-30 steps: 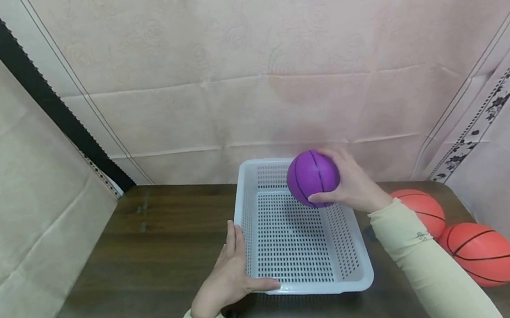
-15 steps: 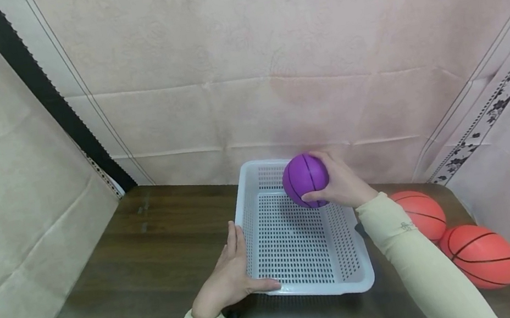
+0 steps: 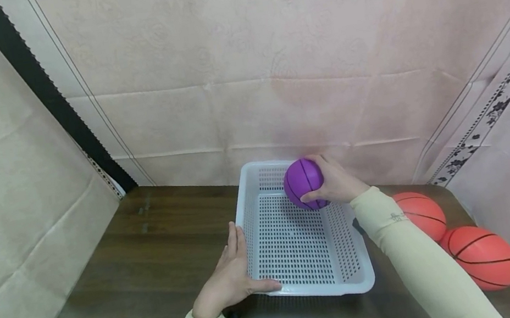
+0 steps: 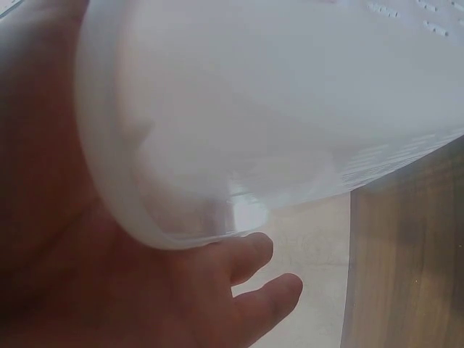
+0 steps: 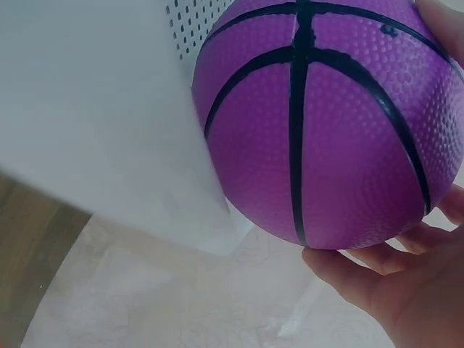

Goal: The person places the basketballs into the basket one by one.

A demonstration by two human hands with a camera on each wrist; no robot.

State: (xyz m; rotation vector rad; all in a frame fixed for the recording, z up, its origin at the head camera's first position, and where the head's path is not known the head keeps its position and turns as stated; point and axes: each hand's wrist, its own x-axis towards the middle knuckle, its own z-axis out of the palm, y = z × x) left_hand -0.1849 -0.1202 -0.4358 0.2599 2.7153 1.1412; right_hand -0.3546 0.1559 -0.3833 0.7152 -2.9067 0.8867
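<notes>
A small purple basketball (image 3: 304, 185) with black lines is in the grip of my right hand (image 3: 333, 180), thumb on the near side and fingers round the far side. It is over the far right part of a white plastic basket (image 3: 306, 291) with slotted floor and walls. In the right wrist view the ball (image 5: 348, 138) overlaps the basket's wall (image 5: 109, 130); whether it touches the floor, I cannot tell. My left hand (image 3: 227, 283) rests against the basket's near left corner, fingers straight along the left side, thumb on the near rim.
Two orange basketballs, one farther back (image 3: 421, 213) and one nearer (image 3: 483, 257), lie at the table's right side, partly behind the right sleeve. Light cloth walls (image 3: 253, 115) surround the brown wooden table (image 3: 121, 291) behind and at both sides.
My right hand has carried the purple basketball slightly left and then down toward the basket floor. The left hand, basket and orange basketballs have stayed in place.
</notes>
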